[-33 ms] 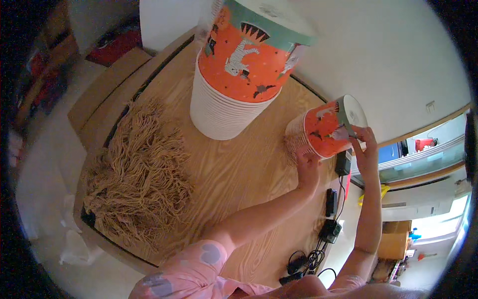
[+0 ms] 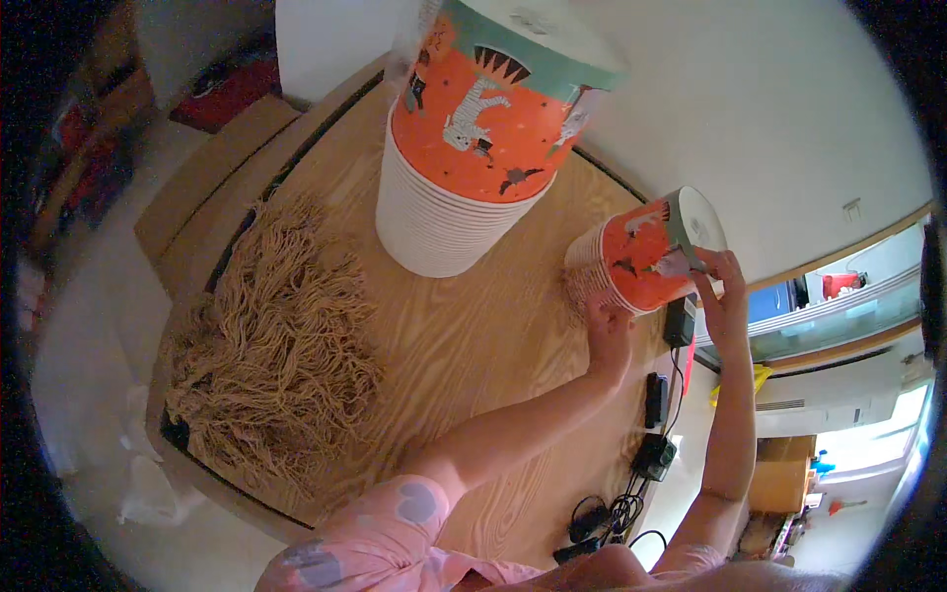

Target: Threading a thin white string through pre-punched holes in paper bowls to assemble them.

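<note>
My left hand (image 2: pixel 609 318) presses its fingers against the lower side of a short stack of paper cups (image 2: pixel 641 252), where the white rims are layered. The top cup is orange with a green band and animal pictures. At the stack's upper end, my right hand (image 2: pixel 723 278) grips the green band with thumb and fingers. Brown strands (image 2: pixel 580 286) show beside the base of this stack. To its left a taller stack of the same patterned cups (image 2: pixel 473 128) stands on the wooden table (image 2: pixel 483 385), wrapped partly in clear plastic.
A large heap of tan yarn strands (image 2: pixel 281 345) covers the table's left side. Along the right edge lie black power adapters (image 2: pixel 654 457) and coiled cables (image 2: pixel 621 513). A cardboard box (image 2: pixel 197 187) adjoins the far left edge, and a white wall (image 2: pixel 769 118) rises behind.
</note>
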`<state>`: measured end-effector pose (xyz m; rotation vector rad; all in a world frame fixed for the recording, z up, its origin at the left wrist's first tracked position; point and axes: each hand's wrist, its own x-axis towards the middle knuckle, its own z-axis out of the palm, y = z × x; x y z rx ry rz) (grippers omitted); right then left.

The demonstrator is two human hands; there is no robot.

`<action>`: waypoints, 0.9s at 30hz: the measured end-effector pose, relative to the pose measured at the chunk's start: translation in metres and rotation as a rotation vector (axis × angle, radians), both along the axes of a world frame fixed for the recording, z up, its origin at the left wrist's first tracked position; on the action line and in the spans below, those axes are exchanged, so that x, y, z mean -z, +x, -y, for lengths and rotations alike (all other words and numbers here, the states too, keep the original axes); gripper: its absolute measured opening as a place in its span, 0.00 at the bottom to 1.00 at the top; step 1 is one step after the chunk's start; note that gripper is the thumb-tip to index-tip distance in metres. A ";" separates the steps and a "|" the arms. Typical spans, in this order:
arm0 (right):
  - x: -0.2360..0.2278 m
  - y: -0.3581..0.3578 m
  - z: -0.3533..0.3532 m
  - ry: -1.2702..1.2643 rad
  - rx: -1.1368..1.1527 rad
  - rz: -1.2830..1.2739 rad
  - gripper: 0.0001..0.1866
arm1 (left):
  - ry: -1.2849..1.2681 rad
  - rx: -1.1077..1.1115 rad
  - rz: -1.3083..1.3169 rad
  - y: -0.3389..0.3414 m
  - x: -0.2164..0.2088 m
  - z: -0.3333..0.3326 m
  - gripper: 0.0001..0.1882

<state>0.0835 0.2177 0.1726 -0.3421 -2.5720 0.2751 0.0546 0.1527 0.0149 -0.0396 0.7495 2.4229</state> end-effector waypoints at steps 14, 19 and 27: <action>0.005 -0.007 -0.004 -0.014 -0.036 -0.023 0.14 | -0.169 0.123 -0.156 0.011 0.086 -0.026 0.03; 0.007 -0.007 -0.011 0.003 -0.038 -0.038 0.14 | -0.133 0.154 -0.430 0.014 0.096 -0.014 0.16; 0.016 -0.006 -0.017 -0.011 -0.006 -0.039 0.15 | -0.461 0.162 -1.149 0.056 0.100 0.079 0.09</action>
